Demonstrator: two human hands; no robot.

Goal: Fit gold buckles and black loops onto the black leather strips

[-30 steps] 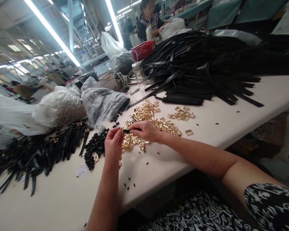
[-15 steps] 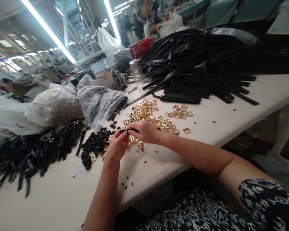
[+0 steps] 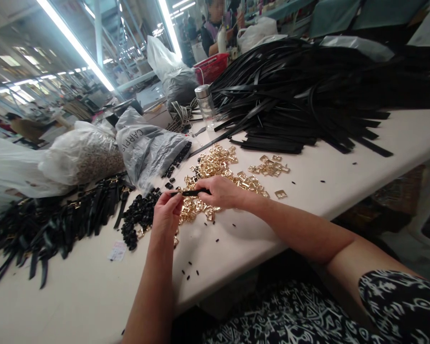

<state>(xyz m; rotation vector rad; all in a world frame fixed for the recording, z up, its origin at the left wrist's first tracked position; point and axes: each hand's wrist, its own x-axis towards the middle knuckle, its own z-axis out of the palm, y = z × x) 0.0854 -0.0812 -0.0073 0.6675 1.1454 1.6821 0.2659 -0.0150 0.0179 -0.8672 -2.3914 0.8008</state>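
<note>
A short black strap (image 3: 190,193) is stretched level between my two hands, over the loose hardware. My left hand (image 3: 167,210) pinches its left end, where a small gold-coloured piece, probably a buckle, shows at the fingertips. My right hand (image 3: 220,192) is closed on the strap's other end. Under and behind the hands lies a heap of gold buckles (image 3: 215,162). Beside my left hand is a pile of small black loops (image 3: 141,212).
Finished-looking black straps with buckles (image 3: 64,220) lie at left, below filled plastic bags (image 3: 82,155). A glass bottle (image 3: 206,107) stands behind the buckles. Long black strips (image 3: 290,95) cover the back right. A co-worker (image 3: 218,28) is beyond the table (image 3: 272,229).
My hands have moved apart, the left one shifting a little leftward, and a longer stretch of the strap now shows between them. The view has tilted slightly.
</note>
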